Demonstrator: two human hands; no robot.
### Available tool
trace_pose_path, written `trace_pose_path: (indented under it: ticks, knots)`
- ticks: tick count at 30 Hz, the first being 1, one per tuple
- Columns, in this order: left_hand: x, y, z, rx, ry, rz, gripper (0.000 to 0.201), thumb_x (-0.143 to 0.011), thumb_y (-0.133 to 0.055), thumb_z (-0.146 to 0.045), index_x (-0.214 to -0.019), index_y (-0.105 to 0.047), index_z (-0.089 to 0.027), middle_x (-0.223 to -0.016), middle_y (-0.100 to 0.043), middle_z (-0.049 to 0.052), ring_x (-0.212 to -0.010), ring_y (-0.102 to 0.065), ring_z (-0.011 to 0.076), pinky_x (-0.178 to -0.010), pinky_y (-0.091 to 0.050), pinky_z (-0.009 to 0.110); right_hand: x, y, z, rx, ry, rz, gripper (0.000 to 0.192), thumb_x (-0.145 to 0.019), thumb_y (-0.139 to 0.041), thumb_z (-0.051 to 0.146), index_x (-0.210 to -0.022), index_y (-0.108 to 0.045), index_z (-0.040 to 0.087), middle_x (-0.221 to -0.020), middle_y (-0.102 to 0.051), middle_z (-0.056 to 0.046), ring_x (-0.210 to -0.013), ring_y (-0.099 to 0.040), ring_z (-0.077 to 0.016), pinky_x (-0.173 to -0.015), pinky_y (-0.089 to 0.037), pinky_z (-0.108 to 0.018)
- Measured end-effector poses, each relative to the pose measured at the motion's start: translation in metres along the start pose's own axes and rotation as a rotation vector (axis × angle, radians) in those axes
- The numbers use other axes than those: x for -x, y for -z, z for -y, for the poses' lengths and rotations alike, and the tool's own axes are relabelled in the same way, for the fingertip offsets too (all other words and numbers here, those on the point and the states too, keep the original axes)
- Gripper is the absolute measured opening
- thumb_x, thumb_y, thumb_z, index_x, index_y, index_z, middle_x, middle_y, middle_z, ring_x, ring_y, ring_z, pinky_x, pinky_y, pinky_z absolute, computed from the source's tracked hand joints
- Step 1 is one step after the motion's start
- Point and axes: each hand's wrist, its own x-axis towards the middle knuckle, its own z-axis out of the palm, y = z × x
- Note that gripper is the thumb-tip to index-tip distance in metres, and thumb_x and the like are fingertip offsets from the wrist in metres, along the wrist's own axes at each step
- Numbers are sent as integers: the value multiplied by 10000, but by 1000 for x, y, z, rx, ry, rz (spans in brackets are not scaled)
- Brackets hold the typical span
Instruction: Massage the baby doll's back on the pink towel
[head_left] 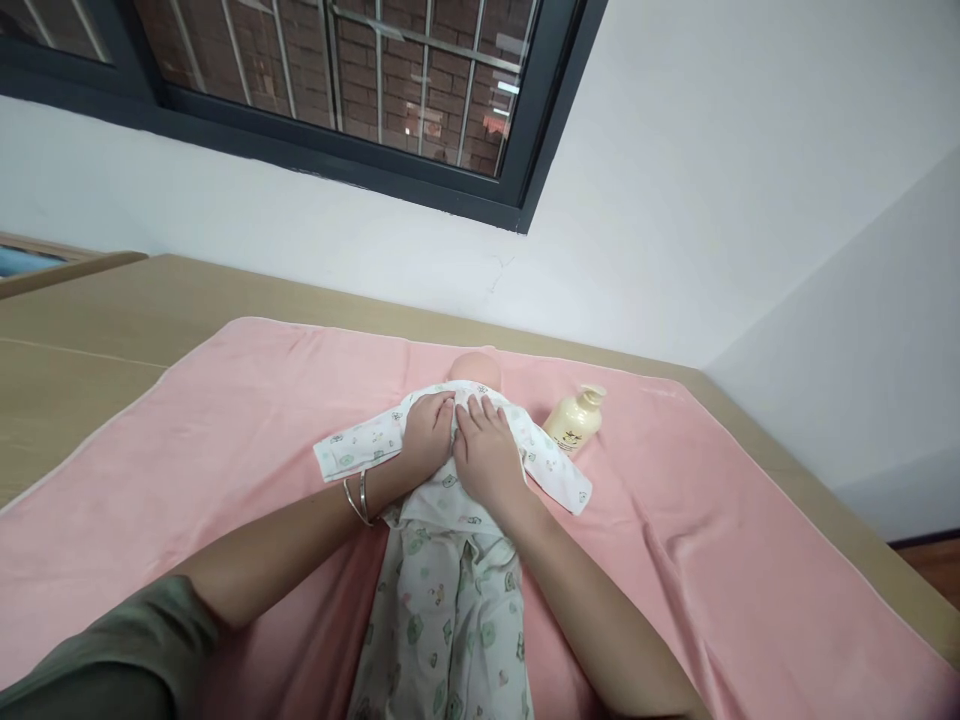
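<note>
A baby doll lies on a pink blanket, its smooth bare head (475,369) showing beyond the collar. It wears a white printed top (450,497) and loose printed trousers (457,620); both sleeves stretch outward and look limp at their ends. My left hand (429,432), with bangles at the wrist, rests on the chest, its fingers bunched against the cloth near the neckline. Beside it my right hand (486,452) lies flat on the chest, fingers slightly spread. The two thumbs nearly meet at the middle of the top.
A pale yellow pump bottle (576,420) leans or lies by the doll's right-side sleeve. The pink blanket (675,560) has folds and covers much of a wooden surface (97,310). Behind stands a white wall (637,180) with a dark-framed, barred window (337,150).
</note>
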Motion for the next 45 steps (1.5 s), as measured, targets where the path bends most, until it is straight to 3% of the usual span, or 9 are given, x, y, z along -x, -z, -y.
trace_pose_path:
  ticks: [3,5,12,21,25,30,33,38,45]
  knots:
    - [-2,1,0,-64,-23,26,395,-971,-339,-301,-1073,-693,-160,-1092,-756,127,-1049,-681,272,-997,-520,453,1,0,0,-57,74,23,470,-1008,-397,202,-1444,-573,206,-1575,-464,-69,-1542,-262,-293,-1264,-155,-542]
    - [-2,1,-2,-149,-74,65,402,-978,-324,-272,-1110,-683,-146,-1128,-747,136,-1080,-671,274,-1026,-504,461,-4,0,-8,-107,33,9,451,-1019,-392,228,-1423,-592,224,-1584,-451,-58,-1536,-282,-282,-1261,-169,-532]
    - [12,-2,-14,-484,-279,217,422,-993,-348,-240,-1321,-576,-103,-1379,-632,176,-1330,-539,320,-1150,-396,506,-20,10,-42,-70,-248,-34,506,-1048,-370,330,-1448,-531,64,-1575,-413,-230,-1504,-344,-315,-1222,-274,-473]
    - [-17,11,-10,-477,-113,436,393,-973,-373,-293,-1246,-576,-97,-1296,-652,180,-1230,-587,303,-1085,-444,458,6,9,-1,36,-156,20,545,-1040,-313,253,-1502,-451,-1,-1555,-438,-240,-1512,-335,-312,-1241,-265,-449]
    - [-5,11,-18,-590,-176,385,402,-1000,-345,-283,-1277,-559,-86,-1292,-640,200,-1255,-562,320,-1096,-414,491,-1,15,-15,-119,-174,65,529,-1031,-339,271,-1498,-490,76,-1572,-445,-175,-1509,-346,-281,-1239,-277,-415]
    - [15,7,-27,-699,-292,357,404,-991,-367,-231,-1316,-540,-65,-1343,-599,249,-1296,-523,362,-1053,-432,544,-17,15,-38,-118,-253,74,618,-1027,-412,389,-1531,-413,30,-1588,-399,-224,-1512,-328,-310,-1240,-248,-430]
    - [4,9,-24,-626,-303,384,387,-976,-361,-212,-1265,-571,-66,-1301,-626,236,-1261,-551,347,-1061,-440,531,-13,9,-23,6,-239,46,578,-1043,-362,325,-1511,-426,-9,-1550,-434,-263,-1483,-370,-336,-1237,-240,-453]
    - [-17,16,-17,-507,-183,429,297,-930,-367,-200,-1009,-643,-125,-1017,-706,178,-999,-657,312,-929,-522,472,1,5,5,77,-155,57,530,-1031,-341,240,-1489,-468,3,-1537,-461,-247,-1489,-365,-314,-1244,-235,-438]
    - [25,4,-27,-660,-313,300,430,-927,-410,-221,-1249,-612,-19,-1329,-612,307,-1289,-547,415,-1057,-420,595,-17,15,-31,-33,-195,59,488,-1028,-369,314,-1415,-538,70,-1476,-536,-211,-1420,-438,-299,-1180,-317,-428]
